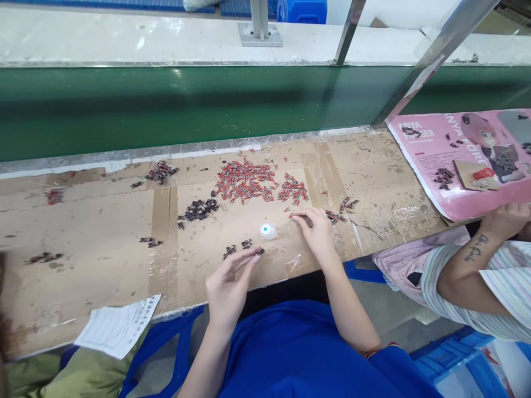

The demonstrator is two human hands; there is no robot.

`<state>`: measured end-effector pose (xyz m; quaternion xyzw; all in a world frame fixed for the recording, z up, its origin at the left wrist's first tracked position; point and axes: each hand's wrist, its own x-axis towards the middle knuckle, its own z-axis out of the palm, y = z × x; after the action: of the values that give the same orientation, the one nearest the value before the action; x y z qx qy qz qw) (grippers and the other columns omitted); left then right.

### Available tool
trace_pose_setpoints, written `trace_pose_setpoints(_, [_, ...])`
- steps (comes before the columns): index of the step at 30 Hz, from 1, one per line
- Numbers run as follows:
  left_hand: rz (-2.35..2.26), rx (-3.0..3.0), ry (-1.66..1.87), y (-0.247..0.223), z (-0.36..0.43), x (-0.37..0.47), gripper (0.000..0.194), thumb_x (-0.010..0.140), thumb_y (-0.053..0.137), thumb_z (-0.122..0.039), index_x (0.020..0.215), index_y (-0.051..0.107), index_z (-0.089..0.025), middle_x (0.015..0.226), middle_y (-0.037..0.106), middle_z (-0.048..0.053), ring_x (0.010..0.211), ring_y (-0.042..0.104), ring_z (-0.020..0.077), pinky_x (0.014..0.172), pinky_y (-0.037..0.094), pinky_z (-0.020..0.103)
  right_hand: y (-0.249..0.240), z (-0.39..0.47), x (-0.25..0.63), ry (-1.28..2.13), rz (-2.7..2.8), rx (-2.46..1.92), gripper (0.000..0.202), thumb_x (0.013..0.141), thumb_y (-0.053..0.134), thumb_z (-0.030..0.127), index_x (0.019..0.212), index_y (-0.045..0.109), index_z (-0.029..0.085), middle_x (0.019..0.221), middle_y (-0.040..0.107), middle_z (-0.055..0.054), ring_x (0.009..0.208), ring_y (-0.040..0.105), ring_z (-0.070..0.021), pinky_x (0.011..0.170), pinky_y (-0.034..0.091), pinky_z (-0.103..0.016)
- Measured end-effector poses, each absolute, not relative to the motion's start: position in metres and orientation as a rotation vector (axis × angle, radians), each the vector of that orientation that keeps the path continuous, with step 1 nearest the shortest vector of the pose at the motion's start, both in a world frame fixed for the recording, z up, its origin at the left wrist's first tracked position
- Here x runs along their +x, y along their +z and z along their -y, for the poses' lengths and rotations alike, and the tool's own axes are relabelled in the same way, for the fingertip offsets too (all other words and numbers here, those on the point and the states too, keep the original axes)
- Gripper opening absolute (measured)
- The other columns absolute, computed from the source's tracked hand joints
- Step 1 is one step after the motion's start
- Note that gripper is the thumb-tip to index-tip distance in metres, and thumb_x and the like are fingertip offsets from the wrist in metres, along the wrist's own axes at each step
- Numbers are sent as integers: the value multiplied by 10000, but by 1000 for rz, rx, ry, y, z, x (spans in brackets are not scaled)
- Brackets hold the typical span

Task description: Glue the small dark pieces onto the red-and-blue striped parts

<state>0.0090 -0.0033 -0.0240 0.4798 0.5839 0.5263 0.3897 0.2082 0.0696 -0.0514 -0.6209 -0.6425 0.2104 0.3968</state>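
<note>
My left hand pinches a small black part between thumb and fingertips, just above the cardboard near the table's front edge. To its right, my right hand has thumb and forefinger closed on a small red part. Between the hands sits a small round white container with a blue spot inside. Beyond them lies a large pile of red parts, with a smaller red heap beside it. A pile of black parts is to the left, and a few black pieces lie by my left hand.
Cardboard covers the table, backed by a green conveyor belt. A metal post slants at the right. A co-worker's arm rests by a pink poster. A paper sheet hangs over the front edge at left.
</note>
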Motion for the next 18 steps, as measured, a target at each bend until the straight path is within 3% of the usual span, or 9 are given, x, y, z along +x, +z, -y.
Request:
trace_pose_setpoints(7, [-1409, 1161, 1222, -13, 2, 18, 222, 746, 776, -332, 892, 732, -171, 886, 795, 73, 826, 770, 227, 821, 651, 338, -13, -33, 202, 661, 1691, -989, 84, 878, 684, 175, 903, 757, 209, 871, 802, -59, 785, 735, -185, 717, 607, -344])
trace_pose_setpoints(18, [-1329, 1158, 1107, -1, 3, 19, 345, 715, 801, -379, 976, 729, -165, 863, 793, 78, 802, 769, 234, 806, 655, 352, -13, -29, 215, 478, 2143, -713, 269, 960, 547, 142, 1181, 696, 180, 1068, 782, -98, 1002, 700, -198, 832, 642, -367])
